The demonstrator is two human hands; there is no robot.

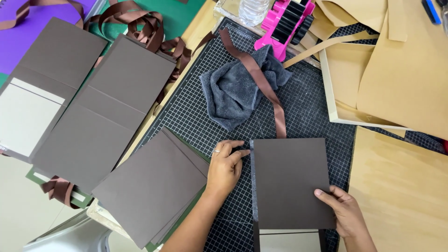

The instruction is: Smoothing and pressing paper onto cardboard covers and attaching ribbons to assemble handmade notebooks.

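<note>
The brown board panel (291,182) lies flat on the black gridded cutting mat (205,107), in the lower middle of the view. From its top edge a brown ribbon (275,105) runs out toward 11 o'clock and crosses over a crumpled grey cloth (238,93).

The left hand (225,169) sits at 9 o'clock of the panel. Its fingertips are pinched together right at the panel's upper left edge, where a thin strip (it looks like tape or a folded margin, I cannot tell which) runs down the side. The right hand (343,212) is at 4 o'clock of the panel, fingers spread and pressing flat on the lower right corner; it grasps nothing, it only pins the board down.

To do this edge work well, I judge that the right hand should keep firm pressure so the panel does not slide on the mat. The left fingers should move along the edge slowly from 12 toward 6 o'clock, rubbing it flat without wrinkles. The grid lines help to keep the board square.

A stack of similar brown panels (149,186) waits at 9 o'clock, near the left wrist, and a pink tape dispenser (284,25) stands at 12 o'clock beyond the cloth.
</note>
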